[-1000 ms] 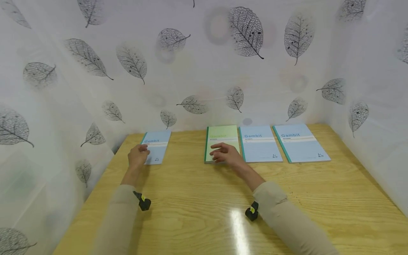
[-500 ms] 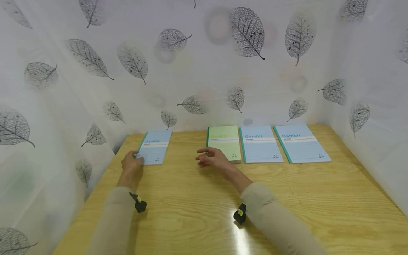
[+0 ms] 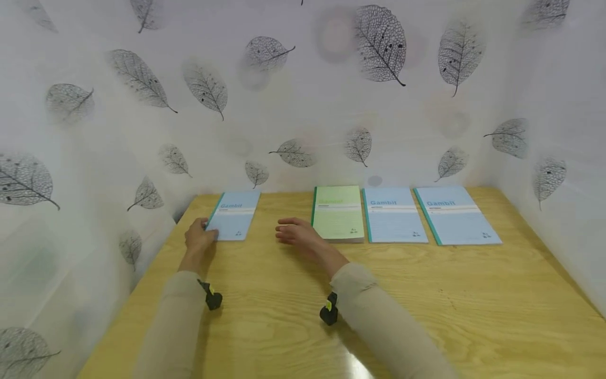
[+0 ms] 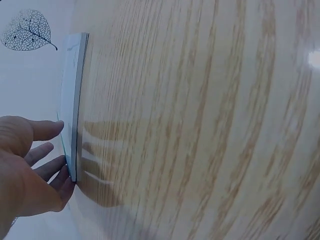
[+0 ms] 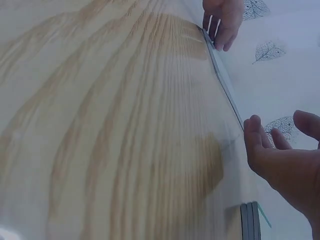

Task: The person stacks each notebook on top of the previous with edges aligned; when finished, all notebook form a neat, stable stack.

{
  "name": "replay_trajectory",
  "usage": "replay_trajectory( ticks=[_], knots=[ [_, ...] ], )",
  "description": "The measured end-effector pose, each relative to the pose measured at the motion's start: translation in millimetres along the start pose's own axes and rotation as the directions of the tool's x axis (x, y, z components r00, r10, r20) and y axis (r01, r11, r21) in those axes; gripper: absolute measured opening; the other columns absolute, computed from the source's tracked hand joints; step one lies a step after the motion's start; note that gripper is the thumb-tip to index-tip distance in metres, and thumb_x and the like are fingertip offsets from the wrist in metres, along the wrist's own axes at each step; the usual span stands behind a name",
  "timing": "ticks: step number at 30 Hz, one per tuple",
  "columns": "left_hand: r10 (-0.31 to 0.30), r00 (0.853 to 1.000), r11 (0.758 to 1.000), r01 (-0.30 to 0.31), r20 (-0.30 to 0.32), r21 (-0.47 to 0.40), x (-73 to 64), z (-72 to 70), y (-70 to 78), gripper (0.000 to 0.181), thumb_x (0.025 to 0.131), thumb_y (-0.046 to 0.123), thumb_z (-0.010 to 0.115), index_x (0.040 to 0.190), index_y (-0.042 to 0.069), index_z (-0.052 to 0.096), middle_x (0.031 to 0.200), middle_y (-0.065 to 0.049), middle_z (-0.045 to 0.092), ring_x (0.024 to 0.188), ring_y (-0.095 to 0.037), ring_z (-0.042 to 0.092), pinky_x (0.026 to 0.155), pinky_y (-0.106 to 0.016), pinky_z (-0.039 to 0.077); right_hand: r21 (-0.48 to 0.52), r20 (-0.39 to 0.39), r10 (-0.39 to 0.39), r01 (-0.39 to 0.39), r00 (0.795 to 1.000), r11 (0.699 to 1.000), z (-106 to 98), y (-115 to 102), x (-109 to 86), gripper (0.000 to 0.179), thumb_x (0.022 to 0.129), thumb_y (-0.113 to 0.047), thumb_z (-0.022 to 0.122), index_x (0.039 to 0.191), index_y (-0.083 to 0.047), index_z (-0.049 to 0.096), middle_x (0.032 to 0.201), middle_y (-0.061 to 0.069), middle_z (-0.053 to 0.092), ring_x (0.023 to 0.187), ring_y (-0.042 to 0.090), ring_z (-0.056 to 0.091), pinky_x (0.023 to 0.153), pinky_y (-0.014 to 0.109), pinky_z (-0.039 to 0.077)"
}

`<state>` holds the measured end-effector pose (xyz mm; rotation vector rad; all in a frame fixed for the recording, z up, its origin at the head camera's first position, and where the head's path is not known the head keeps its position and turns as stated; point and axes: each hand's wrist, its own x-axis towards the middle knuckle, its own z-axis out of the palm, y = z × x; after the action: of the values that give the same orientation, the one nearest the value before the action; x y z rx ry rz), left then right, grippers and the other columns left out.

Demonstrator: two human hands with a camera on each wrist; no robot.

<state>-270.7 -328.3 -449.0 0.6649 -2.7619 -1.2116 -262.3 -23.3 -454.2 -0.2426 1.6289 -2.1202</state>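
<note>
A blue notebook (image 3: pixel 235 213) lies on the wooden table near its far left corner. My left hand (image 3: pixel 199 235) is at its left side, the thumb over the near left corner and the other fingers along the green spine. In the left wrist view, this hand's fingertips (image 4: pixel 62 162) meet the notebook's edge, and whether the thumb presses on the cover is unclear. My right hand (image 3: pixel 303 235) hovers over the table between that notebook and the green notebook (image 3: pixel 337 216), fingers extended and holding nothing.
Two more blue notebooks (image 3: pixel 394 217) (image 3: pixel 455 216) lie in a row to the right of the green one, which looks thicker, like a stack. A white leaf-print curtain (image 3: pixel 303 95) encloses the table (image 3: pixel 265 316) at the back and sides.
My right hand has moved left from above the green notebook. My left hand has shifted from over the blue notebook to its left edge. The head view has turned slightly.
</note>
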Motion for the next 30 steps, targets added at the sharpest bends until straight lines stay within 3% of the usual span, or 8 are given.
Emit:
replay_trajectory(
  ticks=[6, 11, 16, 22, 27, 30],
  knots=[
    [0.010, 1.000, 1.000, -0.010, 0.011, 0.029, -3.6, 1.1, 1.1, 0.069, 0.097, 0.004, 0.065, 0.157, -0.004, 0.032, 0.158, -0.031, 0.039, 0.147, -0.049, 0.032, 0.124, -0.057, 0.026, 0.112, -0.023, 0.058, -0.055, 0.998, 0.992, 14, 7, 10.1, 0.046, 0.109, -0.002, 0.044, 0.153, 0.010, 0.037, 0.154, 0.032, 0.043, 0.143, 0.044, 0.046, 0.118, 0.047, 0.042],
    [0.008, 0.999, 1.000, -0.008, 0.048, 0.005, -2.7, 0.1, 3.8, 0.080, 0.093, -0.001, 0.067, 0.162, 0.002, 0.026, 0.154, -0.034, 0.039, 0.143, -0.053, 0.029, 0.121, -0.062, 0.029, 0.136, -0.021, 0.065, -0.061, 0.998, 0.989, 22, 10, 15.0, 0.049, 0.109, -0.004, 0.044, 0.154, 0.010, 0.034, 0.157, 0.033, 0.039, 0.145, 0.044, 0.042, 0.120, 0.047, 0.039],
    [-0.054, 0.995, 0.998, 0.052, 0.086, 0.023, -5.1, -0.9, 12.9, 0.090, 0.091, -0.003, 0.070, 0.164, 0.006, 0.018, 0.156, -0.036, 0.032, 0.144, -0.054, 0.023, 0.120, -0.066, 0.026, 0.140, 0.014, 0.082, -0.083, 0.997, 0.987, 31, 15, 20.2, 0.051, 0.109, -0.005, 0.043, 0.157, 0.008, 0.032, 0.162, 0.031, 0.032, 0.150, 0.042, 0.035, 0.123, 0.047, 0.035],
    [-0.117, 0.985, 0.990, 0.125, 0.124, -0.065, -4.4, -2.8, 12.9, 0.098, 0.089, -0.006, 0.072, 0.166, 0.008, 0.013, 0.167, -0.031, 0.018, 0.152, -0.050, 0.019, 0.126, -0.059, 0.022, 0.149, 0.033, 0.109, -0.113, 0.993, 0.982, 39, 21, 19.7, 0.054, 0.108, -0.007, 0.044, 0.159, 0.002, 0.030, 0.166, 0.027, 0.026, 0.153, 0.039, 0.030, 0.124, 0.049, 0.032],
    [-0.071, 0.979, 0.986, 0.099, 0.191, -0.137, -4.0, -7.1, 10.6, 0.100, 0.091, -0.003, 0.072, 0.167, 0.011, 0.008, 0.171, -0.027, 0.007, 0.154, -0.049, 0.015, 0.127, -0.058, 0.018, 0.174, 0.036, 0.103, -0.107, 0.994, 0.979, 39, 19, 18.9, 0.054, 0.108, -0.007, 0.044, 0.159, 0.003, 0.029, 0.165, 0.027, 0.028, 0.154, 0.039, 0.029, 0.124, 0.050, 0.032],
    [-0.018, 0.971, 0.972, 0.072, 0.238, -0.222, -6.8, -9.1, 8.3, 0.103, 0.091, -0.005, 0.072, 0.168, 0.015, 0.007, 0.168, -0.030, 0.015, 0.150, -0.048, 0.027, 0.126, -0.056, 0.023, 0.179, 0.042, 0.112, -0.117, 0.993, 0.977, 38, 19, 19.3, 0.054, 0.109, -0.008, 0.044, 0.159, 0.002, 0.029, 0.165, 0.026, 0.028, 0.154, 0.038, 0.029, 0.124, 0.051, 0.033]
  ],
)
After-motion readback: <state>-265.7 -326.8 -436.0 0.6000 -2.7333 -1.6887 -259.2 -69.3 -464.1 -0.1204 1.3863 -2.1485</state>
